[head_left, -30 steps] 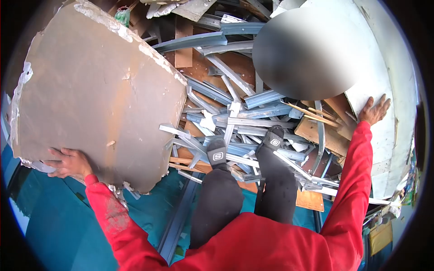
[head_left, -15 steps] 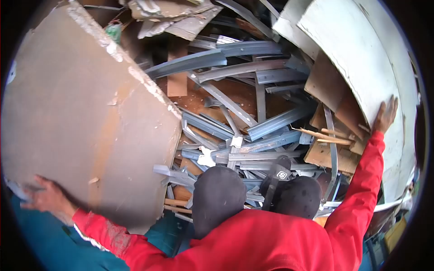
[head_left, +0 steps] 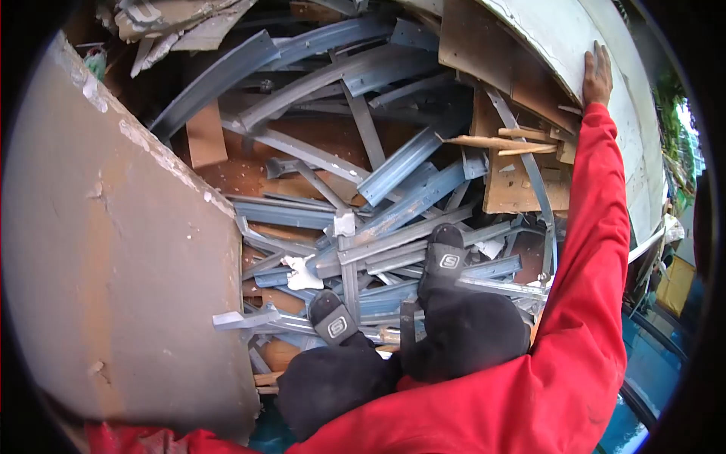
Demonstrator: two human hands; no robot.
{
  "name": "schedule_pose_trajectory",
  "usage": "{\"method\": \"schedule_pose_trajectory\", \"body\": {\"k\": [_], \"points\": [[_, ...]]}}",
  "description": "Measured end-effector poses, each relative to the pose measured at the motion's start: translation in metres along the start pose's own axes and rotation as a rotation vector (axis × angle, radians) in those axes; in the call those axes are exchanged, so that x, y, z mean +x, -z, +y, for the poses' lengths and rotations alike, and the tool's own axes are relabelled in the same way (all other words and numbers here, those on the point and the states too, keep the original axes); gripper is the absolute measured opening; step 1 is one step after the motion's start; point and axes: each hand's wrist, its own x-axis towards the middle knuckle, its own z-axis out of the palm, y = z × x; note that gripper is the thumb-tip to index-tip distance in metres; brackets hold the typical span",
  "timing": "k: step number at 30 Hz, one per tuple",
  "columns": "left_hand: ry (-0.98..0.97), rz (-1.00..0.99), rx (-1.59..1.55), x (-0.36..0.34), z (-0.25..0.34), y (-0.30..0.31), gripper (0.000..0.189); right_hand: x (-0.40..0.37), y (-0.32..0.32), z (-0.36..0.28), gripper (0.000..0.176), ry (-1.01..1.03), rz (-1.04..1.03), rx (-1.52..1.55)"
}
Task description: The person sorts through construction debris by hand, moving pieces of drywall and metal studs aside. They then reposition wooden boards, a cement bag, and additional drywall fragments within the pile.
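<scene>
The fingers of the right hand (head_left: 597, 74) lie flat and close together, palm down, on the face of a broad white-painted sheet of board (head_left: 556, 34) that leans over the upper right edge of the scrap pile. They press on it and close round nothing, and the red sleeve (head_left: 597, 227) runs straight back from the wrist. The left hand is hidden behind a large brown-faced slab of plasterboard (head_left: 113, 265) with a ragged white broken edge, so I cannot tell how its fingers stand; only a strip of red cloth shows at the slab's bottom corner. The slab stands tilted along the left side of the pile, its torn edge turned toward the middle. By its breadth and thickness I judge it heavy and stiff but brittle. The broken edge would likely crumble under a pinch and the paper face offers little grip, so the sounder hold seems to be under the lower edge, with a second hand bracing an unbroken side. The white sheet looks thinner and likely to flex, and a flat palm can only steady it. Between the two boards lies a tangle of grey-blue folded metal channels (head_left: 393, 197), probably sharp at the cut ends, with pale plywood offcuts (head_left: 522, 189) near the right edge. Two feet in black slide sandals (head_left: 442, 257) stand on the channels at the near side of the pile.
</scene>
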Motion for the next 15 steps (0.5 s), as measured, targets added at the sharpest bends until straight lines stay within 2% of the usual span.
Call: {"method": "schedule_pose_trajectory", "body": {"k": [6,8,10,12,13,14,15], "points": [[0.015,0.012,0.01,0.004,-0.002,0.003,0.058,0.008,-0.024,0.041,0.059,0.028,-0.04,-0.04],[0.031,0.017,0.012,0.003,0.003,0.002,0.056,0.008,-0.015,0.029,0.057,0.015,-0.038,0.01],[0.052,0.028,0.014,0.004,0.008,0.004,0.055,-0.005,0.051,-0.036,0.047,-0.214,-0.213,0.026],[0.061,0.033,0.009,0.006,0.019,0.004,0.053,-0.063,0.108,-0.117,0.038,-0.324,0.069,0.537],[0.067,0.036,0.005,0.008,0.027,0.004,0.053,-0.107,0.139,-0.161,0.038,-0.562,-0.002,0.716],[0.077,0.038,0.004,0.012,0.035,0.005,0.052,-0.152,0.149,-0.177,0.034,-0.439,-0.028,0.935],[0.082,0.036,-0.003,0.014,0.046,0.008,0.051,-0.208,0.159,-0.211,0.028,-0.729,-0.087,0.967]]}}
